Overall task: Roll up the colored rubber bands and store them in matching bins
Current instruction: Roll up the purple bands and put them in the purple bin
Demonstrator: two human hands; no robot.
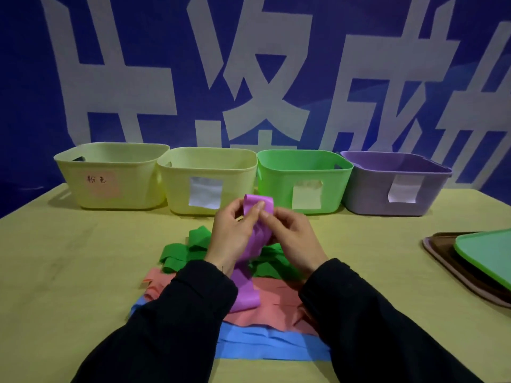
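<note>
Both hands hold a purple rubber band [247,286] above the table's middle. My left hand [232,236] and my right hand [293,239] pinch its upper end, which curls over at the top; the rest hangs down between my wrists. Beneath lie a green band [179,255], a pink band [273,299] and a blue band [271,346], partly hidden by my dark sleeves. Along the back stand a yellow bin with a pink label [110,161], a second yellow bin [207,167], a green bin [304,170] and a purple bin [398,175].
Stacked trays, a green one [489,255] on a brown one [453,261], lie at the table's right edge. A blue banner with large white characters hangs right behind the bins. The table [83,272] is yellow-green.
</note>
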